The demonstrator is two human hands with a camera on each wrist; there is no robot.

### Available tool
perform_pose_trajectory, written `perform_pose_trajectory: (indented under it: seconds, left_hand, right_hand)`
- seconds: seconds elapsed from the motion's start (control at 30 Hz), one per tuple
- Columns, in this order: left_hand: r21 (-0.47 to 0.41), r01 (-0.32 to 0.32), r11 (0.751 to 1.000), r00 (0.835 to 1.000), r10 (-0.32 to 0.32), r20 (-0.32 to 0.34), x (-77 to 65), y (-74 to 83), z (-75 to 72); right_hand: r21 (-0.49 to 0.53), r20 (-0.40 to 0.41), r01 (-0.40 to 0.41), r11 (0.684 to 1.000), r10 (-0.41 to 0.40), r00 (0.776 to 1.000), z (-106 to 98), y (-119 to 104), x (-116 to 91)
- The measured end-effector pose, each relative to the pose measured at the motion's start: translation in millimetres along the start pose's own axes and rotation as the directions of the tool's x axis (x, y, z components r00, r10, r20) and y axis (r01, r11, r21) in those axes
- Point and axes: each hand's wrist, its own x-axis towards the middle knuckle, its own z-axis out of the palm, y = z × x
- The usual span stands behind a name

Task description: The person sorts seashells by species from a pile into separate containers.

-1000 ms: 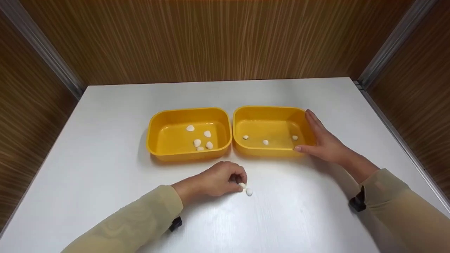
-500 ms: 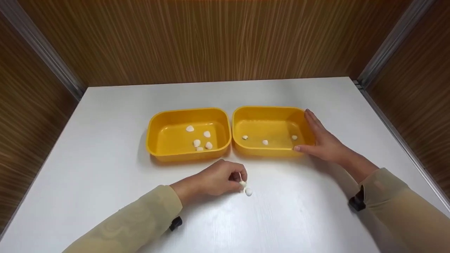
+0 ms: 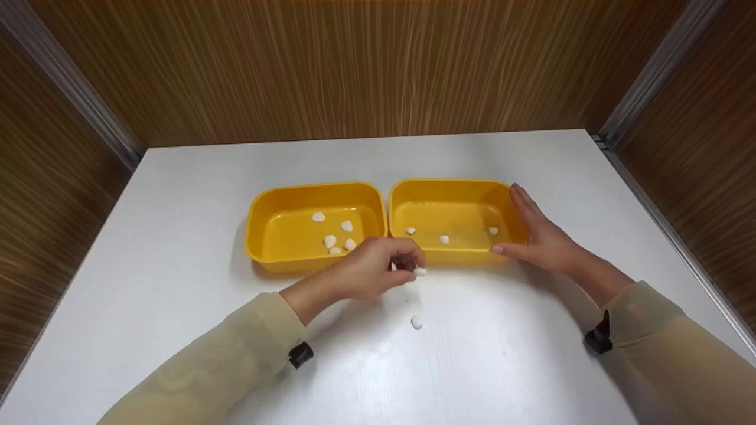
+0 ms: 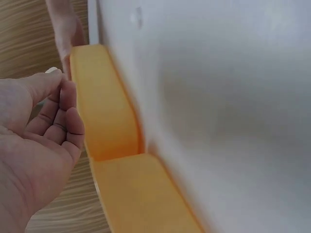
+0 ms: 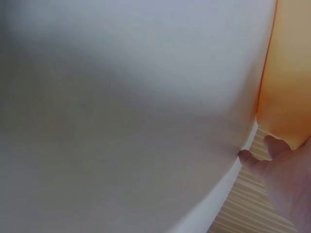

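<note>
My left hand [image 3: 372,268] pinches a small white pebble-like lump [image 3: 420,272] between thumb and fingertips, in front of the gap between two yellow plastic boxes. In the left wrist view the same lump [image 4: 52,70] shows at the fingertips. Another white lump [image 3: 417,321] lies on the table nearer the front. My right hand [image 3: 546,242] rests against the right end of the right box [image 3: 455,257], fingers straight along its side and thumb at the front rim. Three smaller white lumps are inside that box. Several larger ones lie in the left box [image 3: 295,267].
Both boxes stand side by side on a white table [image 3: 195,330]. A wood-grain panel [image 3: 366,71] rises behind them, with more panels and metal corner strips at left and right. Dark wrist cameras [image 3: 301,354] sit below the sleeves.
My left hand has picked up one of the two lumps on the table and moved it forward, up toward the boxes. The right hand stays at the right box.
</note>
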Motion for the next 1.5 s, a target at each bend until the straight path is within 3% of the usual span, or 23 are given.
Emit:
perform_pose_trajectory:
  seconds: [0.3, 0.63, 1.1, 1.3, 1.5]
  left_hand:
    - [-0.092, 0.054, 0.994, 0.994, -0.062, -0.090, 23.2, 12.3, -21.3]
    - [-0.120, 0.086, 0.989, 0.986, -0.102, -0.132, 50.9, 9.3, -32.5]
    - [-0.093, 0.131, 0.987, 0.971, -0.147, -0.188, 89.0, -3.0, -33.1]
    - [-0.089, 0.148, 0.985, 0.962, -0.164, -0.220, 100.1, -10.8, -29.6]
    - [-0.048, 0.205, 0.978, 0.950, -0.210, -0.232, 105.2, -10.2, -31.3]
  right_hand:
    - [0.011, 0.001, -0.002, 1.000, 0.002, 1.000, 3, 2, 1]
    - [-0.006, -0.004, 0.008, 1.000, -0.008, 1.000, 4, 2, 0]
    - [0.008, -0.013, 0.027, 1.000, -0.027, 1.000, -1, 2, -1]
    - [0.009, -0.014, 0.030, 1.000, -0.030, 0.999, -1, 2, -1]
    - [0.008, -0.012, 0.021, 1.000, -0.021, 1.000, 0, 1, 0]
